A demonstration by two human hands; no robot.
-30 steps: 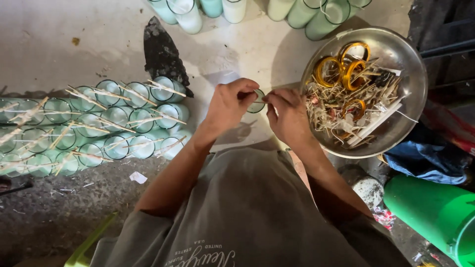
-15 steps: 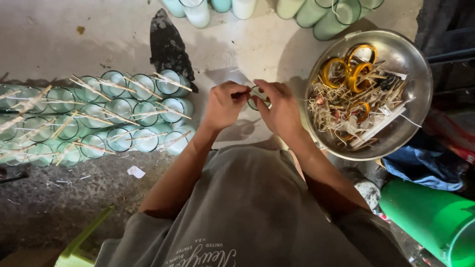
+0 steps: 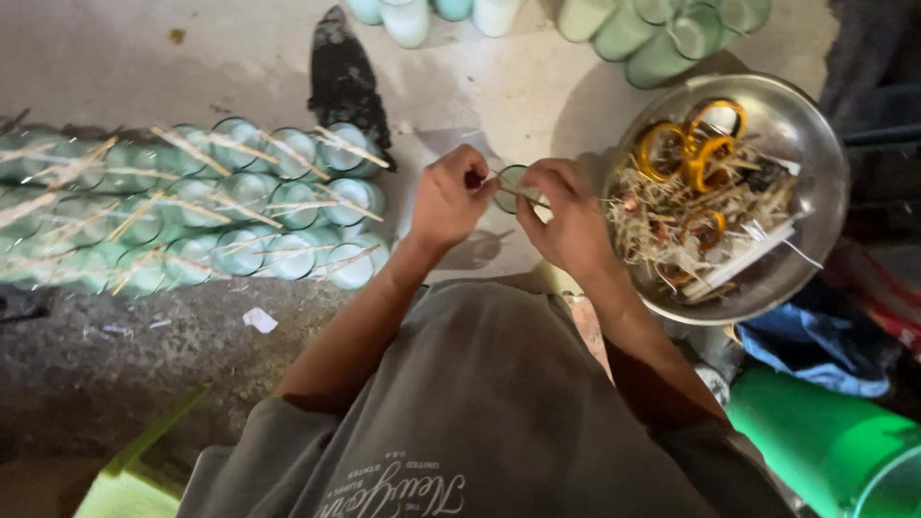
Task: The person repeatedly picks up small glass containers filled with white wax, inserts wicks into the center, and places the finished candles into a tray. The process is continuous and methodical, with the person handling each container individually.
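two hands (image 3: 508, 206), one metal bowl (image 3: 815, 153)

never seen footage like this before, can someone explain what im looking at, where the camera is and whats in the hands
There is no machine here: one camera sits on a person's head and looks straight down at their own two bare hands and grey shirt. The left hand and right hand meet over a small round clear glass, and the fingers pinch a thin pale stick laid across its rim. On the pale concrete floor, to the left, stand rows of similar small glasses with sticks across their tops. To the right is a round metal bowl holding loose sticks and orange rings. More pale green and white jars stand along the top, and a green plastic bucket sits at lower right.
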